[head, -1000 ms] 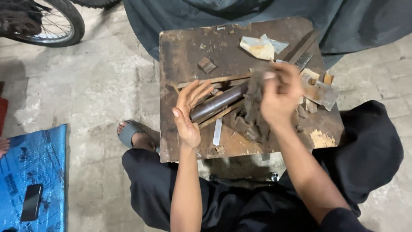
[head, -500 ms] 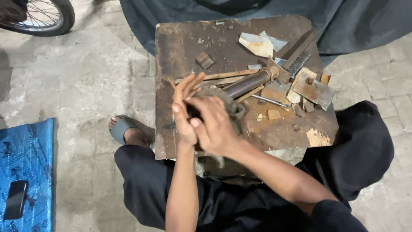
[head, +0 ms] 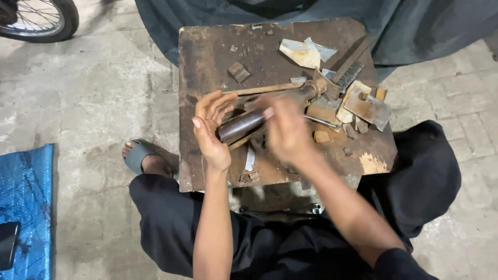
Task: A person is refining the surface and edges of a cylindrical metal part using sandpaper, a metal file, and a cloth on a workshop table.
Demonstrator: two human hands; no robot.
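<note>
A rusty brown metal counter (head: 207,62) stands on the grey stone floor (head: 104,103). Small rusty metal scraps (head: 365,106) lie in a heap on its far right side, near a pale crumpled bit of paper (head: 303,52). A black bicycle wheel (head: 39,21) shows at the top left. A blue plastic sheet (head: 28,207) lies at the lower left. A grey sandal (head: 137,155) sits beside the counter.

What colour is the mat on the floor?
Blue mat, at the left edge of the head view.
</note>
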